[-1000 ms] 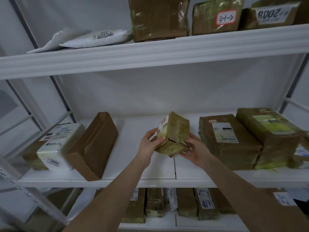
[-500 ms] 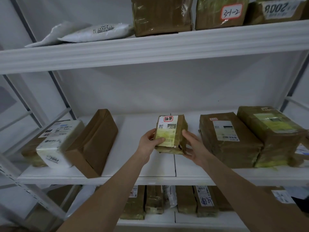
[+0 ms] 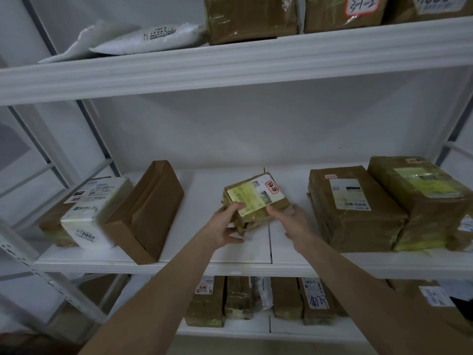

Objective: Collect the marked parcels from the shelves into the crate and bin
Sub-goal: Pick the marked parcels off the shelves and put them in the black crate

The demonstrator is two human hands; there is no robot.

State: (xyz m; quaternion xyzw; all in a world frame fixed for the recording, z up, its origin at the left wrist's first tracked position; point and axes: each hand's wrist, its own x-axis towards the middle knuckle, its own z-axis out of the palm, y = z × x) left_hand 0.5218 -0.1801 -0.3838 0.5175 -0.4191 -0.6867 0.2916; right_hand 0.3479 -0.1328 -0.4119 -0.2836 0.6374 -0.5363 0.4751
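Observation:
A small brown taped parcel (image 3: 256, 198) with a yellow-white label and a red-framed sticker is tilted over the middle shelf (image 3: 179, 265), label facing up. My left hand (image 3: 226, 226) grips its lower left edge, thumb on the label. At the parcel's lower right corner my right hand (image 3: 291, 221) holds it with the thumb on top and the fingers underneath. No crate or bin is in view.
On the middle shelf lie a white parcel marked 2002 (image 3: 94, 213) and a brown box (image 3: 146, 211) at left, with two larger taped parcels (image 3: 353, 211) at right. The top shelf carries white bags (image 3: 143, 39) and brown parcels. Several parcels stand on the lower shelf (image 3: 243, 301).
Both hands have turned the small parcel from edge-on to label-up, then rotated it so the red sticker points right. It has sunk closer to the shelf.

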